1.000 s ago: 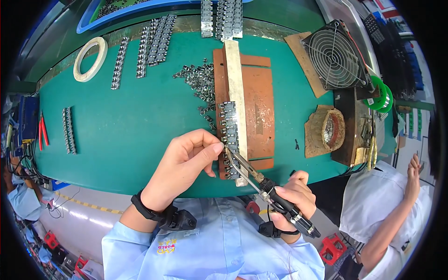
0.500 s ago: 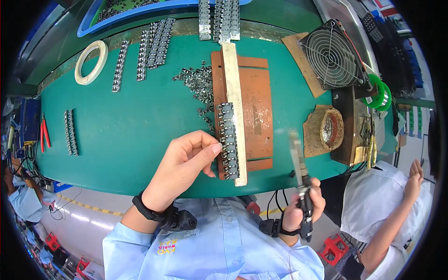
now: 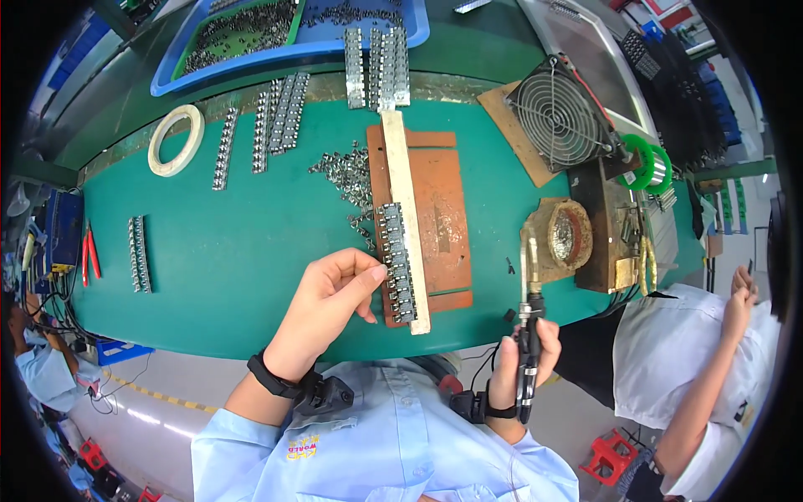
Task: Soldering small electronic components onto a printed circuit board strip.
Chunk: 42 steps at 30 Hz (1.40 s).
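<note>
A strip of small black circuit boards (image 3: 396, 259) rests along a pale bar (image 3: 411, 226) on a brown board (image 3: 443, 217). At the strip's left edge is my left hand (image 3: 335, 293), thumb and forefinger pressed together. Whatever lies between those fingertips is hidden. My right hand (image 3: 545, 351) grips a soldering iron (image 3: 529, 343) by its black handle, tip pointing away from me. The iron is upright, to the right of the brown board and apart from the strip. Small metal parts (image 3: 347, 176) lie heaped just left of the brown board.
More board strips (image 3: 284, 113) lie at the back, with a tape roll (image 3: 176, 140) beside them. A blue tray (image 3: 335, 58) holds small parts. On the right stand a fan (image 3: 556, 117), a round dish (image 3: 571, 234) and a green spool (image 3: 644, 163). Red-handled pliers (image 3: 90, 255) lie far left. Another person (image 3: 686, 360) sits at right.
The view has shifted, bringing more of the blue tray into sight. My right hand has turned the soldering iron more upright. My left hand stays at the strip's edge.
</note>
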{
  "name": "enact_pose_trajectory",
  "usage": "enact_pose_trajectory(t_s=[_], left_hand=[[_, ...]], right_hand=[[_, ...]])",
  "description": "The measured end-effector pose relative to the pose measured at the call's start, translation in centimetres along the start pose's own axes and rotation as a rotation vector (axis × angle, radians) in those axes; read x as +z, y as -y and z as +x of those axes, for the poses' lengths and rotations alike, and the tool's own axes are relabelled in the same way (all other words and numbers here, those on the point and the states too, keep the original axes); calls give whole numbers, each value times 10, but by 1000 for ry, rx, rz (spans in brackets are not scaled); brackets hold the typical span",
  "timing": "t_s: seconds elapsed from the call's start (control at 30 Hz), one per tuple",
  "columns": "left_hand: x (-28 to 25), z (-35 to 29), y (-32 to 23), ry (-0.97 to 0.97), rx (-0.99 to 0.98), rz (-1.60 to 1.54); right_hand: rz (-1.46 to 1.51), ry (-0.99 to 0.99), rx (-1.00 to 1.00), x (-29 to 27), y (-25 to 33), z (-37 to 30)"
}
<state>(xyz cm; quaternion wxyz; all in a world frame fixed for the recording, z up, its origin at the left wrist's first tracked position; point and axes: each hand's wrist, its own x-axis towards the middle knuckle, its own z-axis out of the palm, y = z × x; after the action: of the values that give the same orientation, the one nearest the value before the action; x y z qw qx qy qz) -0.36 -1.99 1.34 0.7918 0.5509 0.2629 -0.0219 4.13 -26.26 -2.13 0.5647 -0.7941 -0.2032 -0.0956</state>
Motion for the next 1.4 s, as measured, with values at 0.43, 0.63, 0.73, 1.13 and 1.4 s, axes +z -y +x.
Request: enact_pose_trajectory(t_s=[0.43, 0.63, 0.73, 1.13, 1.4], left_hand=[[1, -39, 24, 85, 234, 221], [6, -33, 33, 49, 322, 363], [11, -31, 39, -5, 424, 440], [21, -37, 45, -178, 629, 636], [38, -41, 34, -234, 817, 826]], right_hand=[[-291, -289, -212, -14, -5, 2], [-233, -260, -111, -10, 6, 3], [-126, -232, -154, 5, 17, 9], [72, -121, -219, 40, 8, 18], [76, -158, -252, 37, 4, 22]])
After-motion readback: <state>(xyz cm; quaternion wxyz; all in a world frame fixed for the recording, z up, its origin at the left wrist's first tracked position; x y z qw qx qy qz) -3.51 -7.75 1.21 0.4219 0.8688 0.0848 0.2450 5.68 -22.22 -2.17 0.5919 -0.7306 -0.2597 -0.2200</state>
